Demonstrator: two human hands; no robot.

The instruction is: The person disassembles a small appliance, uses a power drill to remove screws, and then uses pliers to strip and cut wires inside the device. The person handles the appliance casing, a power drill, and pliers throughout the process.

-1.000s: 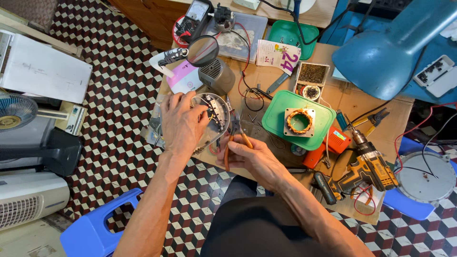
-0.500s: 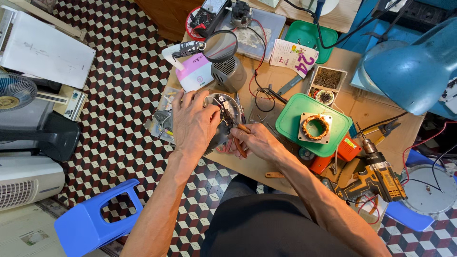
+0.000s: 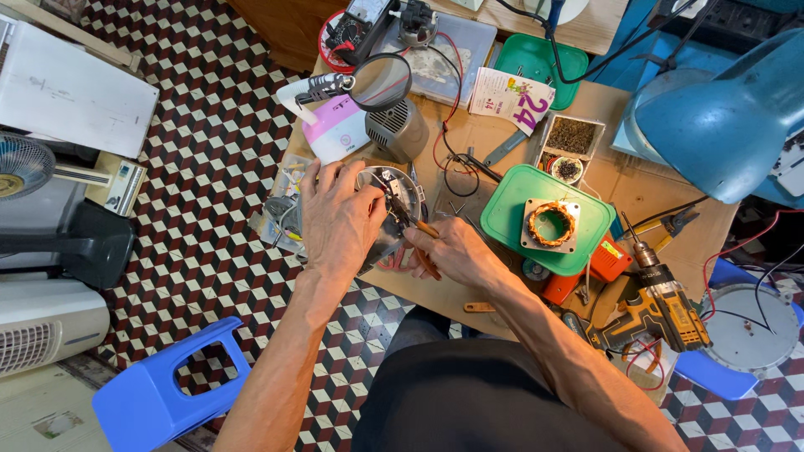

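A round metal motor housing [image 3: 387, 219] is kept near the left edge of the counter [image 3: 636, 180], where it is steadied by the left hand [image 3: 339, 219], which is spread over its rim with the fingers curled down onto it, so that the part cannot turn while it is worked on. The right hand [image 3: 452, 251] is closed around the orange handles of a pair of pliers [image 3: 416, 228], and the dark tips are pointed into the housing's open face; what is pinched there cannot be made out, perhaps a wire. The housing looks dull grey and ribbed. Just right of the hands, a green plastic tray [image 3: 511, 219] is set, and a square plate with a ring of copper winding [image 3: 551, 224] is kept in it. A yellow drill [image 3: 662, 303] is laid toward the right edge.
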